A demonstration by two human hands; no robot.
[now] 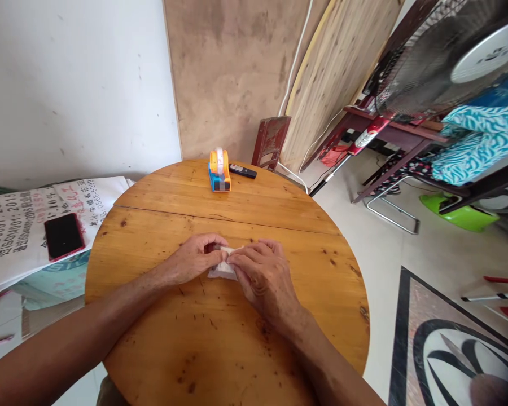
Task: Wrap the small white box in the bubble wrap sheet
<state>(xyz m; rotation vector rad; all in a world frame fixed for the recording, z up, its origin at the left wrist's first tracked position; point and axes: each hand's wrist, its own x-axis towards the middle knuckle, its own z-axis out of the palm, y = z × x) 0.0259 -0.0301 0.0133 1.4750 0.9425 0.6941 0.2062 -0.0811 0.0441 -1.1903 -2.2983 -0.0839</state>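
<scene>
Left grip and right grip both pinching a small white packet, centre of the frame.
Under them spreads a round wooden counter; at upper centre, an orange-and-blue tape dispenser stands beside a black device.

A round, honey-brown wooden worktop spans the center of the frame, its planks divided by a dark seam that runs across the upper part. Dark knots and small scratches mark the grain, most visibly toward the bottom and right edge. Near the far rim, at upper center, stands an orange-and-blue tape dispenser loaded with a roll of clear tape, a slim black device lying just beside it to the right. At mid-frame, a small white packet, partly covered by two hands, sits at the worktop's surface below the seam.
</scene>
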